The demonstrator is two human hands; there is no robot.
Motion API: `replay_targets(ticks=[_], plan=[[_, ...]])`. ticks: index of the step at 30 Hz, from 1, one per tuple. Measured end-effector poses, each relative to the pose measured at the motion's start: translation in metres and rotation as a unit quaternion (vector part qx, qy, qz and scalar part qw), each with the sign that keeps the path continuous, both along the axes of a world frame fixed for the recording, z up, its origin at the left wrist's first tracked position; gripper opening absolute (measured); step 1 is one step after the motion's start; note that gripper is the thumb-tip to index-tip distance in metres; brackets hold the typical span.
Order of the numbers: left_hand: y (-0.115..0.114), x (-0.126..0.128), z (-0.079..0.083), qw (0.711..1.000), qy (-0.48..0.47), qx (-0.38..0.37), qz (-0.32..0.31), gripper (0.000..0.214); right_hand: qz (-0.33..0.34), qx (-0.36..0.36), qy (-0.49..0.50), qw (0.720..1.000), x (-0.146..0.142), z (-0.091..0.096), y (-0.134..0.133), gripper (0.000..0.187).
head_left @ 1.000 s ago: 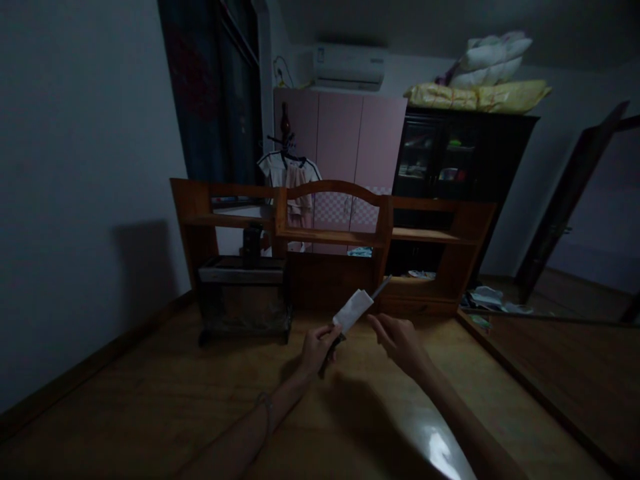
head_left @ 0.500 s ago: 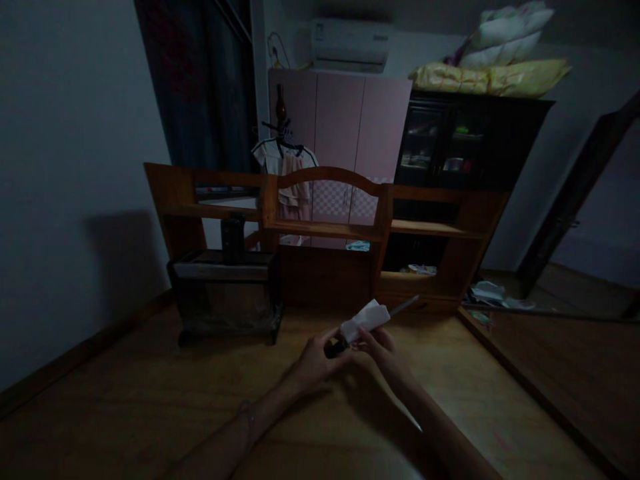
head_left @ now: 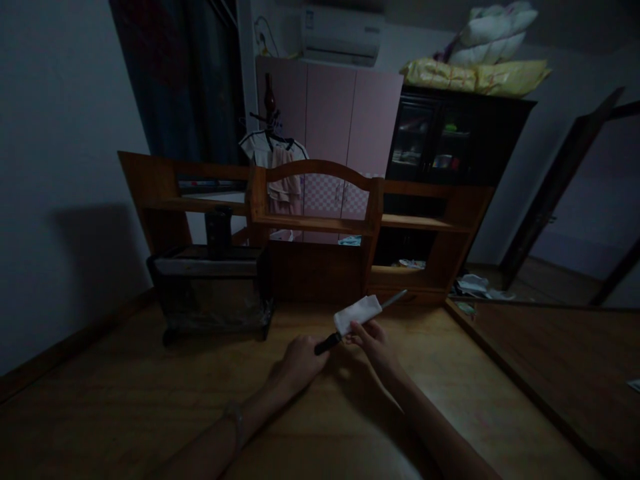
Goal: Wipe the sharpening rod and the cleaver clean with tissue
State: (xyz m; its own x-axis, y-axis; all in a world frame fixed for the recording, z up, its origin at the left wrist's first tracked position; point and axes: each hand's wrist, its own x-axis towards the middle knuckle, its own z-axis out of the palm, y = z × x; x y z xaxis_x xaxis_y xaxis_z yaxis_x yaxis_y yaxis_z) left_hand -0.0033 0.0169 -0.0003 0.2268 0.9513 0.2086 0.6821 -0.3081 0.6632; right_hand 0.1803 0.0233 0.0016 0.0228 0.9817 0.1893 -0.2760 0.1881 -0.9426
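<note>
We pinch the white wrap [head_left: 357, 313] around the tool [head_left: 327, 344] in our right hand [head_left: 373, 341], its tip slanting away rightward. Our left hand [head_left: 301, 360] curls, knuckles up, at the near end; whether it grips, we cannot tell.

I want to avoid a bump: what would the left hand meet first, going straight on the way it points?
Most likely the black handle, close against the left hand; depth is unclear, and they may be touching. Past it lies the white wrap, held by the right hand.

Left fingers [head_left: 308, 347] now seemingly off wrap [head_left: 358, 313]
</note>
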Motion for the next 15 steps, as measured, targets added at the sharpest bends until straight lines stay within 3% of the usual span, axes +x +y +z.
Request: replay_targets(ticks=[5, 9, 15], plan=[[0.001, -0.003, -0.001, 0.999, 0.030, 0.009, 0.014, 0.023, 0.022, -0.003, -0.056, 0.998, -0.005, -0.002, -0.006, 0.028], [0.002, -0.002, 0.000, 0.999, 0.045, 0.008, 0.024, 0.020, 0.030, -0.017, -0.038, 0.999, -0.003, -0.005, -0.001, 0.029], [-0.001, 0.000, 0.008, 0.996, 0.075, 0.015, 0.037, 0.023, -0.040, 0.012, -0.012, 0.999, 0.018, 0.001, 0.015, 0.029]])
